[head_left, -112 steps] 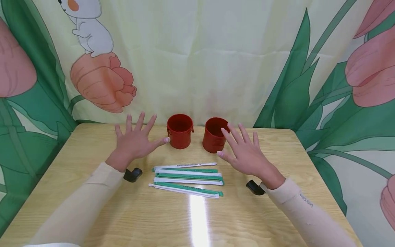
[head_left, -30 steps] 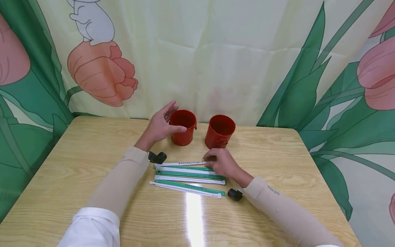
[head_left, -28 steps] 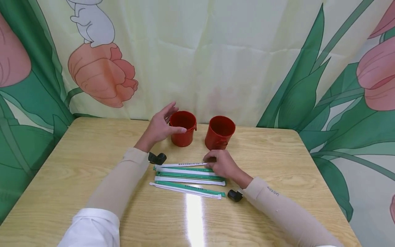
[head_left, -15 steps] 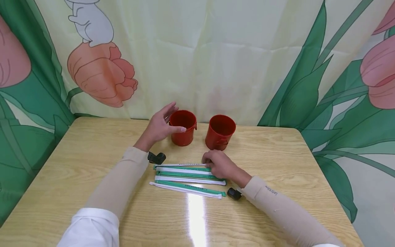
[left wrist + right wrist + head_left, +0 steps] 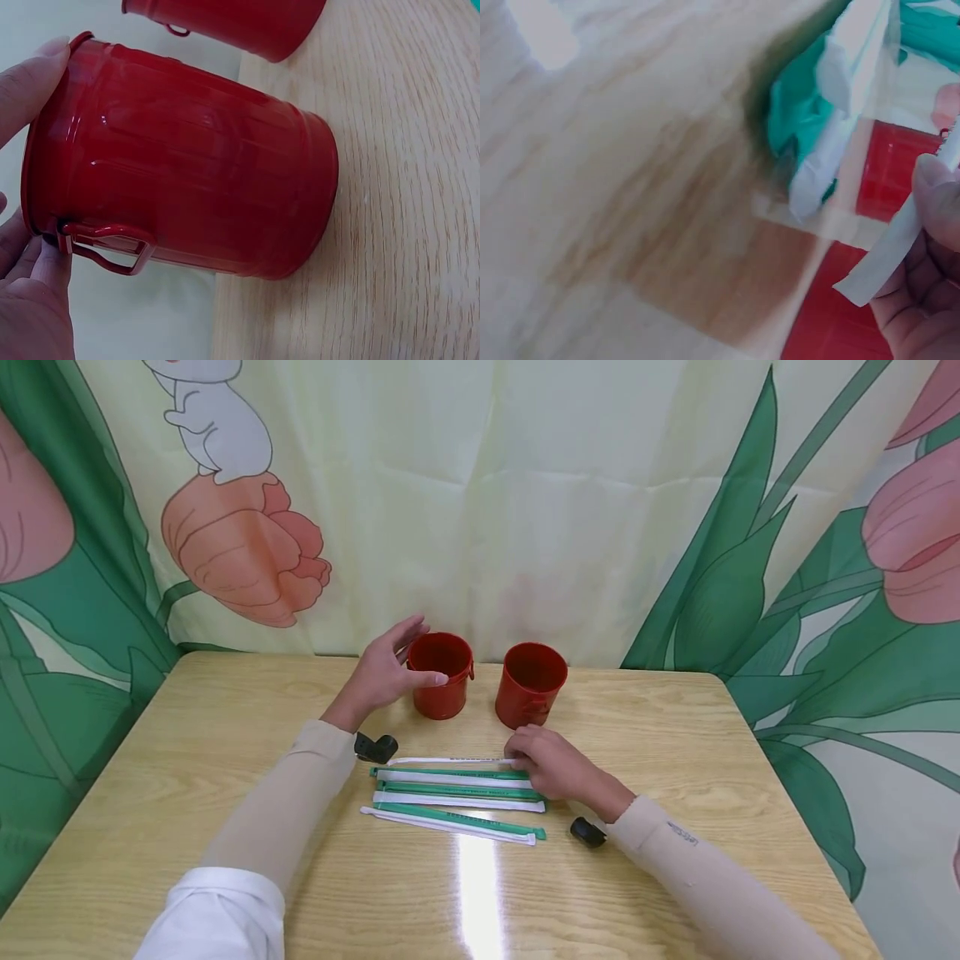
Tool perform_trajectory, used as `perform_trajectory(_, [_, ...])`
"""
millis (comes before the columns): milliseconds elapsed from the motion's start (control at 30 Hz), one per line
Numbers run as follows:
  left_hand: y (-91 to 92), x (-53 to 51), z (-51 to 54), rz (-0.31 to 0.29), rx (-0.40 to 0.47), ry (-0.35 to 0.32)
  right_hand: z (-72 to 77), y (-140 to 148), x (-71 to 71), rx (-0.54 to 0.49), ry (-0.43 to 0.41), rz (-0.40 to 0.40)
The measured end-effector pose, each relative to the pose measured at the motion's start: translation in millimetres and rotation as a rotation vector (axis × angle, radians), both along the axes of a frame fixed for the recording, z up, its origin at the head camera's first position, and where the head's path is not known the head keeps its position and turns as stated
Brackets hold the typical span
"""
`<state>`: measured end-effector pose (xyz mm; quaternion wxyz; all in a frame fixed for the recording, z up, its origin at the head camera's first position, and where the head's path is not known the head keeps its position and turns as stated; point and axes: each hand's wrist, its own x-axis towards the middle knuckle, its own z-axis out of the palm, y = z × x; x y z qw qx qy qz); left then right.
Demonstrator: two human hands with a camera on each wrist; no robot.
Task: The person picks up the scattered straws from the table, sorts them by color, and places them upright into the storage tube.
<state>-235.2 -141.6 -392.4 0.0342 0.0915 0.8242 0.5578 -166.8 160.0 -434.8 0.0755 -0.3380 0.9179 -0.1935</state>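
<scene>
Red cylindrical metal-looking bucket (image 5: 441, 697), upright, its rim held between thumb and fingers by the left grip (image 5: 378, 675). Rightward, slim green and white wrapped straws (image 5: 465, 790) lie on the pale wooden bench (image 5: 637, 718), crowding one white paper-wrapped straw (image 5: 423, 760); a second red bucket (image 5: 525, 693) stands beyond the right grip (image 5: 553, 764), which pinches that straw's end. Work seems barely begun: neither bucket shows straws.

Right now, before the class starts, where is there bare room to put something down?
Bare table lies left of the left sleeve, right of the right sleeve, and between them, nearer than the wrapped straws. The middle is crowded: the left hand holds the left bucket; the right hand pinches a white straw before the right bucket.
</scene>
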Motion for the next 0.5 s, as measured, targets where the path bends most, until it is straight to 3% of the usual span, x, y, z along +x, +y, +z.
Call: perform_trajectory(500, [-0.6,0.3,1.3,0.001,-0.019,-0.003,22.1,-8.0,6.6,-0.342,0.273,0.155])
